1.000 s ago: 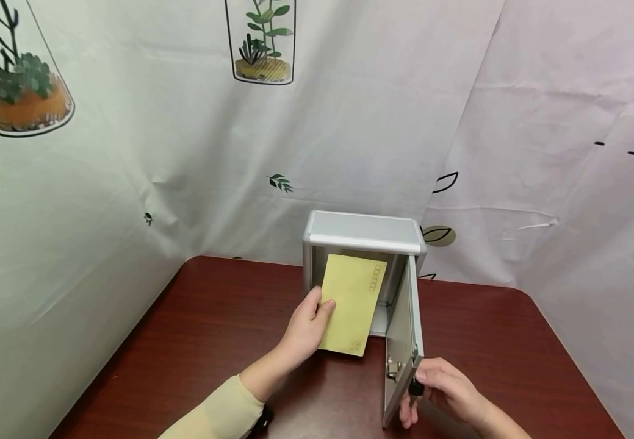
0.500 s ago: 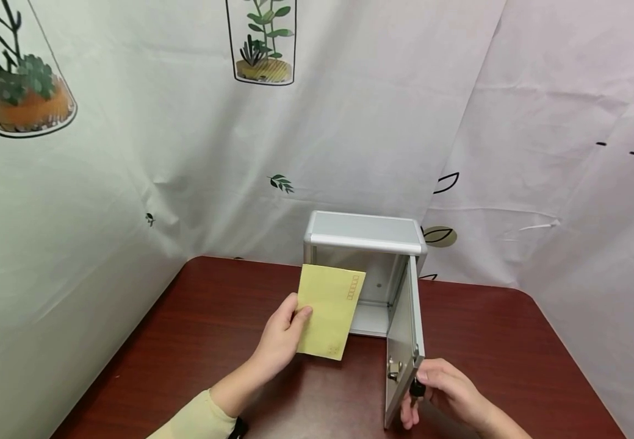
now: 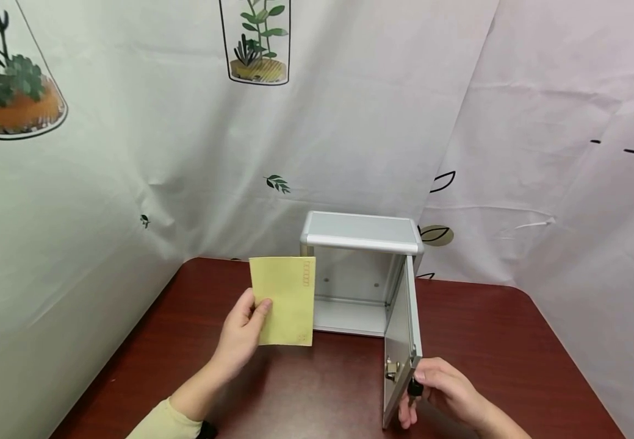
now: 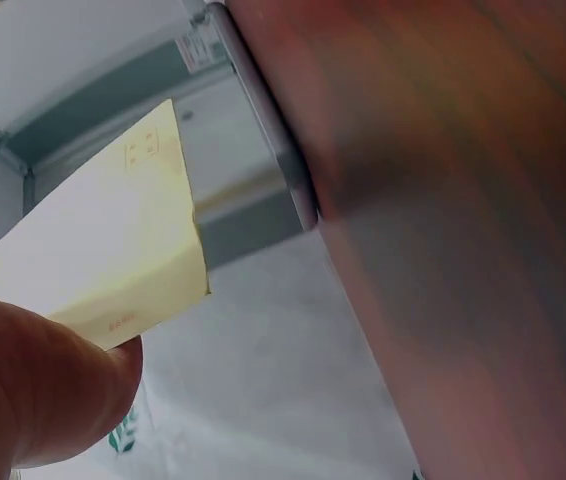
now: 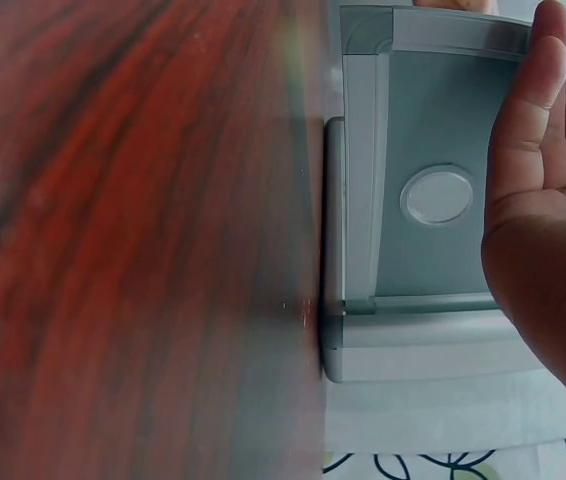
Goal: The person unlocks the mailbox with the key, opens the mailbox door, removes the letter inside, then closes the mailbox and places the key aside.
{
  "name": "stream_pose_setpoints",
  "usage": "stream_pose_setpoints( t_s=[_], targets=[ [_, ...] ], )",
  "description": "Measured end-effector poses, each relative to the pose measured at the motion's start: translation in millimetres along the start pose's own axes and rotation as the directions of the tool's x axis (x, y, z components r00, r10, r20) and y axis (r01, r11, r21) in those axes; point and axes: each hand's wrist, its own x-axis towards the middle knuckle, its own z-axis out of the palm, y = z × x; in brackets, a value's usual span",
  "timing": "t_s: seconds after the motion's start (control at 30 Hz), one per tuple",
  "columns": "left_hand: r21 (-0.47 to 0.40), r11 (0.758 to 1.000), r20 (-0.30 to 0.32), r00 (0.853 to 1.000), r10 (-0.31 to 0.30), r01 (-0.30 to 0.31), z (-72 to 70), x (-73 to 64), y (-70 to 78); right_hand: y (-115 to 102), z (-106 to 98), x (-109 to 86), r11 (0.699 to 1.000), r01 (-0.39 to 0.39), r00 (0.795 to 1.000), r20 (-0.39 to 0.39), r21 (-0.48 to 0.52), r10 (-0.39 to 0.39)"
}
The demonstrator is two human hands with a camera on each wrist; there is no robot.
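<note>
My left hand (image 3: 238, 332) holds a yellow envelope (image 3: 289, 305) by its left side, thumb across the front. The envelope is upright, just left of the opening of a silver metal mailbox (image 3: 363, 230). Past the thumb in the left wrist view, the envelope (image 4: 128, 225) overlaps the mailbox interior. The mailbox door (image 3: 403, 329) is swung out toward me, its lock latch (image 3: 392, 369) on the inner face. At the door's free edge my right hand (image 3: 451, 393) pinches at the lock, where a black-headed key (image 3: 415, 389) hangs; its fingertips are partly hidden behind the door.
The mailbox stands at the back of a dark red-brown wooden table (image 3: 492, 341). Behind and beside the table hangs a white curtain (image 3: 349, 122) printed with plants. A round pale window (image 5: 438, 196) shows in the door's outer face.
My left hand has drawn the envelope out to the left, away from the mailbox opening, and the envelope has turned more upright. My right hand and the door stay almost still.
</note>
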Motion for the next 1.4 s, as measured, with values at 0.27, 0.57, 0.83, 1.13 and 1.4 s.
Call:
stream_pose_setpoints(
  t_s=[0.27, 0.57, 0.83, 1.13, 1.4],
  targets=[
    [-0.060, 0.998, -0.048, 0.998, -0.038, 0.035, -22.2, 9.5, -6.2, -0.5, -0.7, 0.4, 1.000, 0.000, 1.000, 0.004, -0.010, 0.000],
    [-0.058, 0.985, -0.066, 0.984, -0.164, 0.160, -47.1, 28.9, -26.5, -1.7, -0.4, 1.0, 1.000, -0.008, 1.000, 0.002, -0.012, 0.008],
    [0.009, 0.971, -0.124, 0.964, -0.236, 0.239, -66.2, 40.7, -39.1, -1.4, 0.1, 1.2, 1.000, -0.009, 1.000, 0.003, -0.016, 0.009],
    [0.029, 0.940, -0.083, 0.938, -0.336, 0.339, -81.1, 47.0, -48.5, -1.2, 0.8, -0.3, 1.000, -0.018, 1.000, -0.006, -0.009, 0.018],
    [0.057, 0.919, -0.057, 0.920, -0.387, 0.390, -90.5, 54.5, -56.3, -3.0, 1.7, -1.2, 1.000, -0.028, 0.999, -0.018, -0.001, 0.028]
  ],
)
